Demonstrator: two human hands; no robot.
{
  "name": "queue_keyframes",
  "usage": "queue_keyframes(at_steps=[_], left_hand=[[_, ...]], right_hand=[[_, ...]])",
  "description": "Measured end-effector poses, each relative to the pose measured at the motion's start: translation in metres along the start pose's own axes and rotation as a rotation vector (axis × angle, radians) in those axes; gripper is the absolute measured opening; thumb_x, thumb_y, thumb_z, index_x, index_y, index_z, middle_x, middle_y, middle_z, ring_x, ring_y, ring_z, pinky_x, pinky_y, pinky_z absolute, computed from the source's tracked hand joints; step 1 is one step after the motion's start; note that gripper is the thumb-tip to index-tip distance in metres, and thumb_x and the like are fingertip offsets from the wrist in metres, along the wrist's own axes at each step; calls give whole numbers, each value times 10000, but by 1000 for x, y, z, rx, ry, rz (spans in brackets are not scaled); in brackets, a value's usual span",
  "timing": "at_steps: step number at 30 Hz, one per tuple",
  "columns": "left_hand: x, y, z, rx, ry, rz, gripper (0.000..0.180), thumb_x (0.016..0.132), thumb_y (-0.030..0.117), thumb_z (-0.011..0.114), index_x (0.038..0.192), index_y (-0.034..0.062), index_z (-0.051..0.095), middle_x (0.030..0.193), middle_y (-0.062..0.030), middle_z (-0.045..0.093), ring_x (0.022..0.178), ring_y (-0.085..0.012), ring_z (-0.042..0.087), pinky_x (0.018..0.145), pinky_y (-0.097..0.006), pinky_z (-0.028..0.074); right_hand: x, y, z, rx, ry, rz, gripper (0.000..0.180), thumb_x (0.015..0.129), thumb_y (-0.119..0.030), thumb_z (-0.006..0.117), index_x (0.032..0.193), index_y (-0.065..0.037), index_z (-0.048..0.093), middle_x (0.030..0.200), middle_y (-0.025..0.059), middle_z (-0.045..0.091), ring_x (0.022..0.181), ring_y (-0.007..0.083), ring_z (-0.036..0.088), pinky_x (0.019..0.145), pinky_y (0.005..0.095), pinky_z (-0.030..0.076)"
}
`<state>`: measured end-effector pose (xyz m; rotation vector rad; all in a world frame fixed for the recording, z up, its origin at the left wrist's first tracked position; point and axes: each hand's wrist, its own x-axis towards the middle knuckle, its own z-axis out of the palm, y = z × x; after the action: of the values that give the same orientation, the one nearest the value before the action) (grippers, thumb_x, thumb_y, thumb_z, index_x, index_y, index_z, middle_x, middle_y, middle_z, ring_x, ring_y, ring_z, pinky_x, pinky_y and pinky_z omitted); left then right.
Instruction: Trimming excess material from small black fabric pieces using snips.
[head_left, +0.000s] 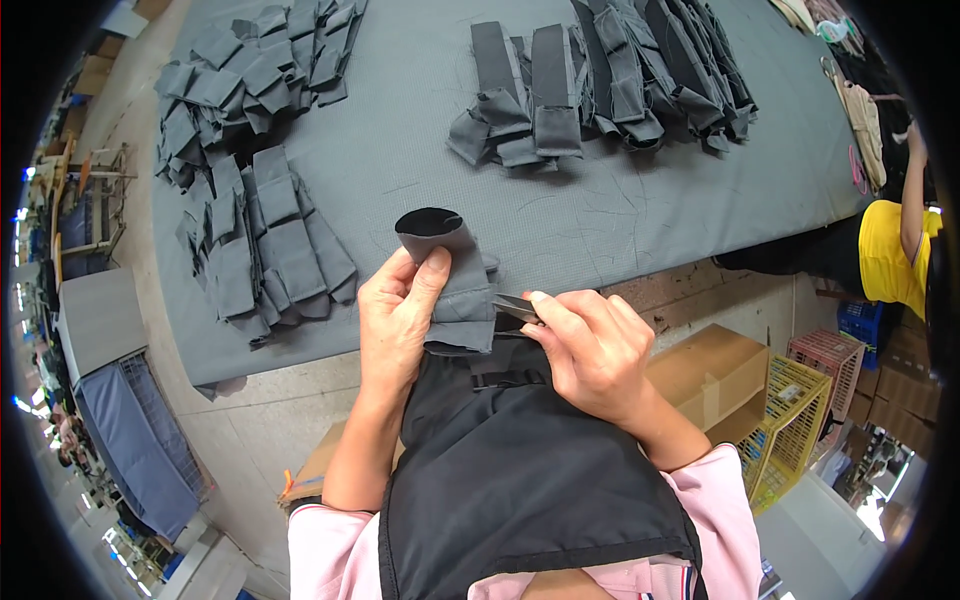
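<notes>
Table (pixel 410 120), three cloth piles (pixel 290 245), left hand (pixel 397 315) pinching one piece (pixel 462 300), right hand (pixel 597 350) gripping one metal tool (pixel 515 307)

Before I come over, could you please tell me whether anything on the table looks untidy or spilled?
Loose threads lie scattered on the grey table beyond the right hand, looking like stray trimmings against its even surface. The fabric strips at the upper right look frayed too. Nothing looks spilled.

The head-worn fisheye looks steeply down, close above the fingers (pixel 562 318) and table (pixel 560 225).
</notes>
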<state>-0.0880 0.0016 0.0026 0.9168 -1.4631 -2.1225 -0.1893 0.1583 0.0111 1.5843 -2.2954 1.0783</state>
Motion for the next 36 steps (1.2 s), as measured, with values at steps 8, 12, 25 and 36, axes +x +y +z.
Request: queue_keyframes(at_steps=[8,12,25,36], left_hand=[[1,-3,-4,-27,-19,-65,313,890,213,637,1120,0,623,978,-1,631,856,-43,520,768,-181,400],[0,-1,-3,-86,-58,-141,314,891,213,636,1118,-2,620,983,-3,630,868,-47,522,783,-186,402],[-5,-1,-1,13,-28,-8,298,887,205,643,1107,4,633,957,12,628,859,-39,511,776,-178,393],[-8,-1,1,37,-71,-11,255,898,182,625,1086,11,644,875,44,596,785,-30,482,714,-166,380]], right_hand=[[1,-1,-3,20,-61,-56,340,682,-127,724,997,-44,626,738,30,555,601,181,564,577,278,456],[1,-2,2,174,-70,-28,366,662,-88,771,995,-60,623,774,40,590,597,160,556,574,266,446],[0,-2,-5,103,-47,64,308,678,-95,734,958,-28,626,738,47,574,541,193,534,491,304,395],[-1,-2,-2,775,-207,377,217,743,-38,703,944,-25,623,763,65,573,621,122,578,520,223,419]])
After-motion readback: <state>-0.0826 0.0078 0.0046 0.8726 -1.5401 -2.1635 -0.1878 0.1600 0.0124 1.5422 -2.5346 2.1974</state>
